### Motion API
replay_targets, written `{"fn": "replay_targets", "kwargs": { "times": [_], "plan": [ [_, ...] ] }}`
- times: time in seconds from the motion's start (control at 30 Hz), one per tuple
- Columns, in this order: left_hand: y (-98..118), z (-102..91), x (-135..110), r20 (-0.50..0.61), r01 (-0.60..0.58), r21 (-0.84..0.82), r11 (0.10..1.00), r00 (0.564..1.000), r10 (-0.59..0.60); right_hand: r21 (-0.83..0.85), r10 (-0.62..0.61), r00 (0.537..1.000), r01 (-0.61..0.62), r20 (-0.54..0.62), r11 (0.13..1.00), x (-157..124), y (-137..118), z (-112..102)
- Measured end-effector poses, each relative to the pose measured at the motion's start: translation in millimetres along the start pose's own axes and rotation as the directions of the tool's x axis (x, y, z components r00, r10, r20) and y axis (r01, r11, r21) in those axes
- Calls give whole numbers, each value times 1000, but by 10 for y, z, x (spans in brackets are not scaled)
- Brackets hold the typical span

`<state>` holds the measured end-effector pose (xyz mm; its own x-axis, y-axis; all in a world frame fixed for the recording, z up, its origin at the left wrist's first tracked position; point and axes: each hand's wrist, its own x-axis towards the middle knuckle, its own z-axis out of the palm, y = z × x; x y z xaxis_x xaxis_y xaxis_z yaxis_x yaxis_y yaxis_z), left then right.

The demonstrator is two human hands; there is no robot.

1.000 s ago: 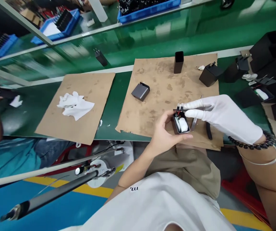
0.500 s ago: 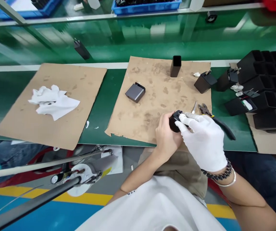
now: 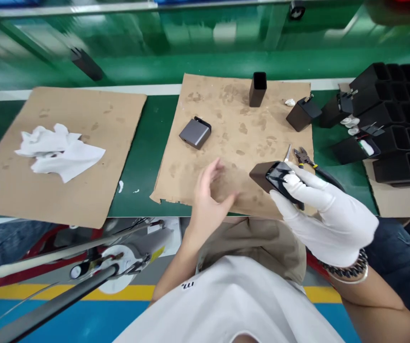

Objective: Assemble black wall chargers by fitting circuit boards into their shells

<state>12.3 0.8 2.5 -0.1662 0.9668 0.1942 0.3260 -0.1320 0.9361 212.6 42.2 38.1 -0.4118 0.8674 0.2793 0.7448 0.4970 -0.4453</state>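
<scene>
In my gloved right hand (image 3: pixel 319 205) is a black plug adapter (image 3: pixel 264 175), tilted, its pronged end towards the fingers. My bare left hand (image 3: pixel 208 195) is open and slightly blurred, apart from the adapter and above the stained cardboard sheet (image 3: pixel 226 124). Ahead of it lies a grey-black block (image 3: pixel 195 133) with a slotted edge. A hollow black case (image 3: pixel 258 89) stands upright farther back. Pliers (image 3: pixel 315 166) and a thin pointed tool (image 3: pixel 288 152) lie just beyond my right hand, which partly covers them.
Pronged adapters (image 3: pixel 303 114) and rows of open black cases (image 3: pixel 401 107) stand at the right. A crumpled white cloth (image 3: pixel 60 150) lies on another cardboard sheet (image 3: pixel 119 109) at the left. Another pronged adapter (image 3: pixel 86 64) lies on the green surface behind. A metal pole (image 3: pixel 65 300) crosses the lower left.
My left hand has let go of the adapter and moved left, opening. My right hand now holds it alone, with more of its body showing. The view has shifted slightly.
</scene>
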Motion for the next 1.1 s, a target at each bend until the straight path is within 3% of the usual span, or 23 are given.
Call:
{"fn": "replay_targets", "kwargs": {
  "times": [0.1,0.27,0.37,0.5,0.57,0.67,0.93,1.0,1.1],
  "plan": [
    [-67,-74,5,-59,7,2,1000,998,-7,-9,-14,999,14,29,1000,76,-74,9],
    [-107,-91,-1,-48,-7,12,1000,999,7,-60,-12,999,14,39,998,72,-107,74],
    [-36,-86,2,28,30,-124,992,999,-27,-74,-28,1000,29,9,997,-5,-70,87],
    [90,30,54,210,135,-322,937,975,-69,168,-115,993,116,-20,979,-36,11,32],
    [116,120,88,202,132,-327,936,977,-67,261,-140,990,144,-33,955,-7,47,-2],
    [107,209,132,174,119,-326,938,983,-65,275,-165,986,168,-34,947,54,81,-45],
    [116,151,211,235,109,-320,941,971,-32,189,-195,979,181,59,965,78,38,-130],
    [121,173,208,198,33,-256,966,980,19,91,-165,982,157,89,983,77,-4,-117],
    [102,214,180,110,-185,-60,981,975,191,-84,-141,978,155,152,984,119,-58,-100]
  ]
}}
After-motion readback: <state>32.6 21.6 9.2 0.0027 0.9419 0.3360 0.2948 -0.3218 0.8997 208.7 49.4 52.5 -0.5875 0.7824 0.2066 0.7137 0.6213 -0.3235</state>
